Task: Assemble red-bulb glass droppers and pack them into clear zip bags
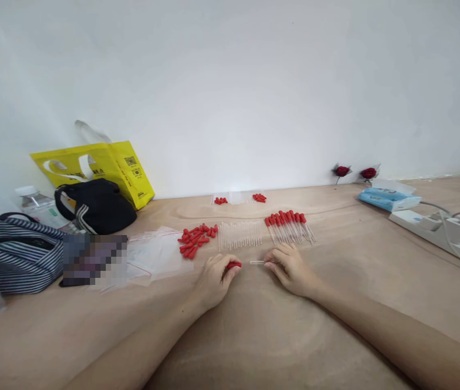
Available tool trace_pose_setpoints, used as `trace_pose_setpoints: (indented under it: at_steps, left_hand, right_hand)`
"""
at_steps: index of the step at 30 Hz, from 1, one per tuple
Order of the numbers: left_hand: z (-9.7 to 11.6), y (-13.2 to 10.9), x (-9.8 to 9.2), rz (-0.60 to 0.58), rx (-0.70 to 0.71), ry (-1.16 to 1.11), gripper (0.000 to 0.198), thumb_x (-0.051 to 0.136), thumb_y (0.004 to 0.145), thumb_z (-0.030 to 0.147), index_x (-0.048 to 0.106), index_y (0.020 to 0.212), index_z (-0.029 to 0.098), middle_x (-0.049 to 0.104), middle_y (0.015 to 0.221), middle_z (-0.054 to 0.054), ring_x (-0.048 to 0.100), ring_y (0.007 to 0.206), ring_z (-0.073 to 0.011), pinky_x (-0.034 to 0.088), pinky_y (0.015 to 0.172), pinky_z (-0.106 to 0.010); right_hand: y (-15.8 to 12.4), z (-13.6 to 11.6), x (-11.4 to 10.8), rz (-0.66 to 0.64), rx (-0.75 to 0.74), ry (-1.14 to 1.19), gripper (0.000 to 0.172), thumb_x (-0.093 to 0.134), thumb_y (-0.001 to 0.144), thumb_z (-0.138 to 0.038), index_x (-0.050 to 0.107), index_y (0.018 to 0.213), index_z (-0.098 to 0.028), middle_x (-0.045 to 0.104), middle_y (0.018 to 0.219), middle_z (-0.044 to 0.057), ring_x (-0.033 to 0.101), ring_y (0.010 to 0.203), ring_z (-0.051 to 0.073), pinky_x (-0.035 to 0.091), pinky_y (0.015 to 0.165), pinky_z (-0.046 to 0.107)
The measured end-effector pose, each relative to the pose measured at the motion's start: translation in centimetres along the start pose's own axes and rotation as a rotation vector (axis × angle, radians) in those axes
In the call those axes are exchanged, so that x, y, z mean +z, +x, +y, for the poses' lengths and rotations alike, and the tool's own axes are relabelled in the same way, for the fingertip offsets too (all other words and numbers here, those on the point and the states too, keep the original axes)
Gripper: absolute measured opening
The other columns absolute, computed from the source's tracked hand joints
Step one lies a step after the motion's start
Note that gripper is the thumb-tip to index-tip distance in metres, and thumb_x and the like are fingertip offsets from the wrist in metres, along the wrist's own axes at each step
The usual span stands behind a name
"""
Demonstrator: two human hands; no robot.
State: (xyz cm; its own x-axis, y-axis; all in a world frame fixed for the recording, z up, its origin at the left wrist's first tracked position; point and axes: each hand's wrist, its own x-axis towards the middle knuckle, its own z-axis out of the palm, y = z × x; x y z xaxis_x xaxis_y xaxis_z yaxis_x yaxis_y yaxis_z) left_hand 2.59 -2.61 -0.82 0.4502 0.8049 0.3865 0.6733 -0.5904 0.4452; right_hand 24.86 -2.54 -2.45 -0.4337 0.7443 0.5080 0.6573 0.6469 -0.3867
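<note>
My left hand (216, 276) pinches a red rubber dropper bulb (234, 265) between thumb and fingers. Facing it across a small gap, my right hand (289, 268) is closed on a clear glass dropper tube (256, 262), whose end points left toward the bulb. Beyond my left hand lies a loose pile of red bulbs (197, 238) on clear plastic bags. A row of bare glass tubes (240, 234) lies side by side in the middle. Several droppers with red bulbs fitted (290, 223) lie in a row past my right hand.
Against the wall are small bags of red bulbs (259, 198). At left stand a yellow bag (128, 173), a black pouch (103, 206), a bottle (37, 203) and a striped bag (22, 252). A tissue pack (388, 199), power strip (436, 230) and fabric roses (341, 171) are right.
</note>
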Motion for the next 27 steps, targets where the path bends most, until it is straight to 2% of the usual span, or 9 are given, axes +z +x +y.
trace_pose_setpoints:
  at_steps: [4,8,17,20,27]
  left_hand:
    - [0.2,-0.1,-0.1,0.002,-0.015,-0.012,0.011,0.046,0.082,0.024,0.055,0.088,0.020,0.062,0.081,-0.001,0.055,0.079,-0.0177,0.040,0.075,-0.033]
    - [0.3,0.0,-0.1,-0.035,0.004,-0.036,0.015,0.045,0.083,0.024,0.059,0.089,0.020,0.064,0.082,-0.002,0.056,0.079,-0.0175,0.040,0.076,-0.033]
    - [0.3,-0.1,0.4,-0.034,-0.085,-0.143,0.021,0.042,0.085,0.028,0.059,0.080,0.017,0.061,0.069,0.000,0.055,0.066,-0.0146,0.042,0.063,-0.026]
    - [0.3,-0.3,0.3,-0.032,-0.041,-0.071,0.016,0.045,0.082,0.025,0.059,0.077,0.018,0.061,0.069,0.000,0.055,0.067,-0.0154,0.041,0.067,-0.028]
    - [0.5,-0.6,0.2,-0.045,0.177,0.034,0.014,0.043,0.083,0.019,0.056,0.076,0.019,0.063,0.070,0.001,0.055,0.066,-0.0133,0.032,0.084,-0.036]
  right_hand:
    - [0.1,-1.2,0.3,-0.009,0.028,0.030,0.012,0.042,0.084,-0.021,0.051,0.078,-0.018,0.062,0.074,0.000,0.052,0.062,0.011,0.029,0.073,0.031]
    - [0.1,-1.6,0.7,-0.013,-0.003,0.036,0.012,0.041,0.084,-0.021,0.051,0.078,-0.017,0.063,0.073,0.000,0.051,0.060,0.010,0.027,0.072,0.030]
    - [0.1,-2.1,0.8,-0.042,-0.041,0.067,0.017,0.041,0.085,-0.024,0.055,0.077,-0.018,0.061,0.067,-0.001,0.046,0.056,0.009,0.024,0.067,0.028]
    - [0.4,-1.9,0.5,-0.065,-0.088,0.014,0.018,0.041,0.084,-0.022,0.057,0.077,-0.018,0.062,0.069,0.000,0.046,0.057,0.010,0.021,0.067,0.029]
    - [0.4,-1.7,0.0,-0.074,-0.177,-0.094,0.019,0.040,0.083,-0.018,0.058,0.077,-0.019,0.062,0.070,0.000,0.047,0.060,0.011,0.019,0.067,0.030]
